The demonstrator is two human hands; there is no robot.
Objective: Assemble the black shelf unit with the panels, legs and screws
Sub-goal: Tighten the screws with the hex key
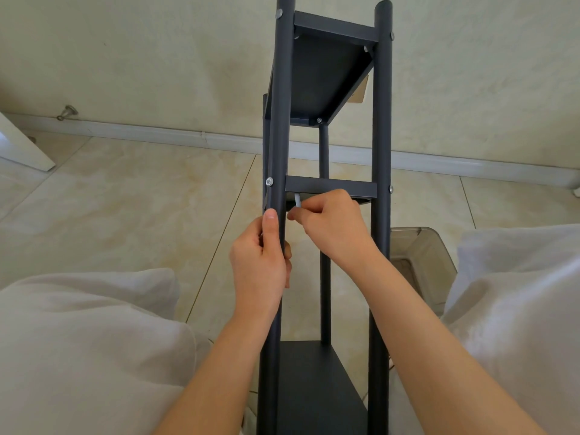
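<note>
Shelf unit point(326, 76), left hand point(260, 262) on leg point(279, 120)

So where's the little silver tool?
In the head view's centre, the right hand pinches the silver tool just under the middle panel, beside the near-left leg.

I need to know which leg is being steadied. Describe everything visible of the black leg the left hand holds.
The black leg is a round matte tube, metal by its look, running from the picture's bottom edge past its top. Silver screw heads sit on it at the middle panel and upper panel. The left hand grips it below the middle panel, thumb along it.
</note>
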